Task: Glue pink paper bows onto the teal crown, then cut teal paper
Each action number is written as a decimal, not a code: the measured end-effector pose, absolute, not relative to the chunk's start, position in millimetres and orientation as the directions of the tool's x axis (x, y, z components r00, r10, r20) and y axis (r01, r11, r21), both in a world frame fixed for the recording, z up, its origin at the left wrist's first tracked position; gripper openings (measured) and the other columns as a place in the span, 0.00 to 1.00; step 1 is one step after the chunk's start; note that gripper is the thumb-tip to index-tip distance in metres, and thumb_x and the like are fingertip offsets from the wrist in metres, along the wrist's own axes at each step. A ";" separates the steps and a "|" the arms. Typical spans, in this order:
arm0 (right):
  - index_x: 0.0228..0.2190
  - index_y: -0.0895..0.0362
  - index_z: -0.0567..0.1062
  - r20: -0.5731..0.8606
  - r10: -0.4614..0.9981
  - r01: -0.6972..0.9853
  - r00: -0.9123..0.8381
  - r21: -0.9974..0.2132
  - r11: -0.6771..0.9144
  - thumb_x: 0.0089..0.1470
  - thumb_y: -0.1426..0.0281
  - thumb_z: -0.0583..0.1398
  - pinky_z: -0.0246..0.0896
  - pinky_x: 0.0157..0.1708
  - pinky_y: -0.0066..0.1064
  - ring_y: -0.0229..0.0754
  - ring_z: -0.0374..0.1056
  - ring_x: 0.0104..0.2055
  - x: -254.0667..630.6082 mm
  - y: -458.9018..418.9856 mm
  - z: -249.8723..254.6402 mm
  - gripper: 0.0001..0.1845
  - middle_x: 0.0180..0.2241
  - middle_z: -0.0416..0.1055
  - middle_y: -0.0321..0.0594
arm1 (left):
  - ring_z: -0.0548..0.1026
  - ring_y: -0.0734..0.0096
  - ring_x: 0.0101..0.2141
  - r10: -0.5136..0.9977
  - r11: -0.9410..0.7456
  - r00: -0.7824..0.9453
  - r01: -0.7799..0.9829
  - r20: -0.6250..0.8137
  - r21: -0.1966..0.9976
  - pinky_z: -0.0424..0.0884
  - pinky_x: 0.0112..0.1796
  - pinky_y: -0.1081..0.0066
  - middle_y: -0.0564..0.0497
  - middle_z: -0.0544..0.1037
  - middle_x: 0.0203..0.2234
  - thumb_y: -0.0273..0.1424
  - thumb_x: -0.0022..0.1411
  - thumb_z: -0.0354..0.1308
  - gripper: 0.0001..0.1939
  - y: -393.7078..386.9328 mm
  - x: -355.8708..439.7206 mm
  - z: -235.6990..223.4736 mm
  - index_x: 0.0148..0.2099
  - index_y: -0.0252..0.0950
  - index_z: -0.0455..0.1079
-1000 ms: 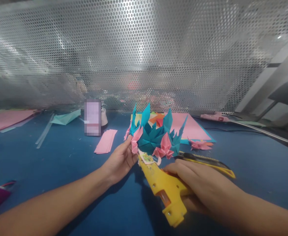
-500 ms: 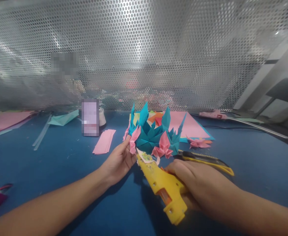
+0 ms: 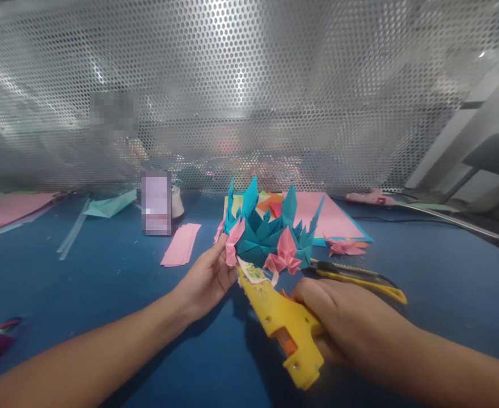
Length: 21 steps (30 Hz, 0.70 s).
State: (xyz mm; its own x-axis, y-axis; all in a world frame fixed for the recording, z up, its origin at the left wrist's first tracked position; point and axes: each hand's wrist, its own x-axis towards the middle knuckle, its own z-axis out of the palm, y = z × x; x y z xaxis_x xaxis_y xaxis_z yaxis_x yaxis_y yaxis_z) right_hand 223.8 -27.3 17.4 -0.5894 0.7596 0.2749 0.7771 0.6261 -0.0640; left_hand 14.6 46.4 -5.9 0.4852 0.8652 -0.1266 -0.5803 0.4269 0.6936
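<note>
Between thumb and fingers, my left hand (image 3: pixel 209 277) holds the left side of a teal folded-paper crown (image 3: pixel 258 241). On that side a pink paper flower (image 3: pixel 234 241) sits beside my thumb; a second pink paper flower (image 3: pixel 286 252) is on the crown's front right. Wrapped round the handle of a yellow hot glue gun (image 3: pixel 279 317) is my right hand (image 3: pixel 338 311). The gun's nozzle end, partly covered by a whitish scrap, points up and left at the crown's lower edge near the left flower. Its tip is hidden there.
Right of the crown lie a yellow-and-black cutter (image 3: pixel 360 277), a pink paper flower (image 3: pixel 345 245) and a pink glue gun (image 3: pixel 371 197). Pink strips (image 3: pixel 181 245), a phone (image 3: pixel 156 204) and a thread spool (image 3: pixel 177 203) are on the left. A perforated metal panel (image 3: pixel 249 85) stands behind.
Almost nothing differs. The crown and the yellow glue gun appear shifted very slightly to the right, and both hands keep the same hold.
</note>
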 end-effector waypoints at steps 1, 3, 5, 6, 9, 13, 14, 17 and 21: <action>0.25 0.54 0.61 0.277 0.758 0.775 -0.590 -0.068 0.628 0.34 0.80 0.56 0.49 0.18 0.25 0.36 0.65 0.19 223.7 -27.2 17.5 0.13 0.20 0.68 0.30 | 0.78 0.75 0.31 0.865 0.425 0.485 -0.579 -0.125 0.696 0.74 0.38 0.74 0.52 0.81 0.33 0.32 0.67 0.49 0.12 46.4 14.5 -6.0 0.44 0.35 0.72; 0.25 0.54 0.62 0.274 0.759 0.772 -0.590 -0.083 0.630 0.34 0.80 0.56 0.49 0.18 0.24 0.36 0.65 0.19 223.5 -27.1 17.7 0.13 0.20 0.69 0.30 | 0.78 0.75 0.31 0.865 0.425 0.484 -0.571 -0.131 0.702 0.74 0.38 0.74 0.51 0.81 0.32 0.33 0.68 0.48 0.13 46.4 14.6 -6.3 0.44 0.35 0.72; 0.26 0.54 0.64 0.266 0.761 0.768 -0.592 -0.098 0.633 0.34 0.80 0.57 0.50 0.18 0.25 0.36 0.65 0.19 223.5 -27.0 17.3 0.13 0.21 0.70 0.31 | 0.78 0.74 0.31 0.866 0.427 0.480 -0.562 -0.141 0.708 0.74 0.39 0.73 0.51 0.81 0.32 0.34 0.68 0.47 0.14 46.6 14.9 -6.8 0.44 0.35 0.73; 0.26 0.55 0.64 0.265 0.759 0.766 -0.595 -0.100 0.635 0.34 0.80 0.57 0.51 0.19 0.25 0.36 0.65 0.20 223.5 -27.1 16.9 0.13 0.22 0.70 0.31 | 0.78 0.74 0.32 0.865 0.428 0.480 -0.557 -0.145 0.712 0.74 0.40 0.72 0.51 0.81 0.32 0.35 0.67 0.48 0.14 46.8 15.0 -7.1 0.44 0.35 0.72; 0.28 0.55 0.66 0.305 0.737 0.751 -0.603 -0.095 0.653 0.34 0.79 0.57 0.53 0.20 0.26 0.38 0.67 0.22 223.4 -27.3 15.7 0.14 0.24 0.72 0.33 | 0.78 0.73 0.34 0.859 0.429 0.493 -0.547 -0.138 0.718 0.73 0.41 0.72 0.50 0.80 0.34 0.37 0.67 0.48 0.16 47.3 15.2 -7.5 0.47 0.34 0.72; 0.34 0.55 0.66 0.400 0.700 0.737 -0.591 -0.085 0.671 0.35 0.78 0.57 0.55 0.22 0.26 0.38 0.68 0.23 224.1 -27.4 14.3 0.18 0.26 0.73 0.33 | 0.78 0.77 0.32 0.864 0.419 0.490 -0.573 -0.116 0.704 0.73 0.38 0.76 0.52 0.80 0.33 0.36 0.67 0.48 0.14 47.5 14.4 -6.8 0.44 0.35 0.73; 0.35 0.55 0.66 0.435 0.685 0.734 -0.585 -0.075 0.675 0.35 0.78 0.56 0.55 0.22 0.26 0.38 0.68 0.23 224.8 -27.1 13.5 0.20 0.26 0.73 0.33 | 0.77 0.78 0.31 0.867 0.422 0.483 -0.576 -0.125 0.700 0.73 0.37 0.77 0.52 0.80 0.32 0.36 0.67 0.49 0.14 47.6 14.0 -6.9 0.43 0.35 0.73; 0.38 0.55 0.65 0.525 0.633 0.720 -0.569 -0.055 0.692 0.35 0.78 0.54 0.56 0.23 0.26 0.38 0.67 0.23 228.4 -25.6 10.1 0.23 0.26 0.73 0.34 | 0.76 0.78 0.31 0.875 0.425 0.462 -0.582 -0.149 0.693 0.72 0.36 0.78 0.53 0.79 0.32 0.38 0.65 0.52 0.14 48.3 12.6 -9.7 0.45 0.35 0.72; 0.40 0.55 0.65 0.544 0.615 0.691 -0.570 -0.087 0.718 0.38 0.77 0.54 0.56 0.23 0.25 0.37 0.68 0.24 233.9 -24.4 6.7 0.23 0.27 0.73 0.34 | 0.76 0.73 0.37 0.889 0.361 0.450 -0.566 -0.089 0.741 0.71 0.40 0.74 0.50 0.79 0.36 0.43 0.55 0.62 0.21 48.5 11.7 -15.6 0.46 0.34 0.71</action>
